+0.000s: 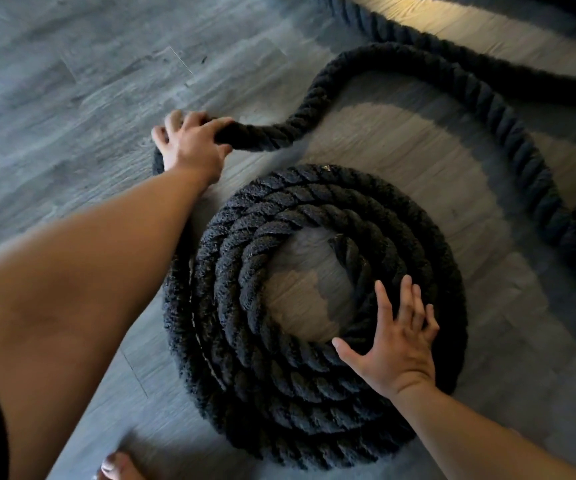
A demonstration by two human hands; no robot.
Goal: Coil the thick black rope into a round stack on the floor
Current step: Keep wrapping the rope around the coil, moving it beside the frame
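You are mid-coil. Your left hand [193, 143] has its fingers curled round the thick black rope [272, 136], just outside the stack [245, 358]. Your right hand [395, 348] lies flat with its fingers spread, pressing the inner turns. The stack sits on the floor [72, 81], several rings across and possibly layered. Next, lay the held length round the outer edge; much slack trails away.

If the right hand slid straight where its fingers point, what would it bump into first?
The right hand lies flat on the rope coil, so it would first cross the coil's far turns, then bare floor, and probably the loose rope beyond.
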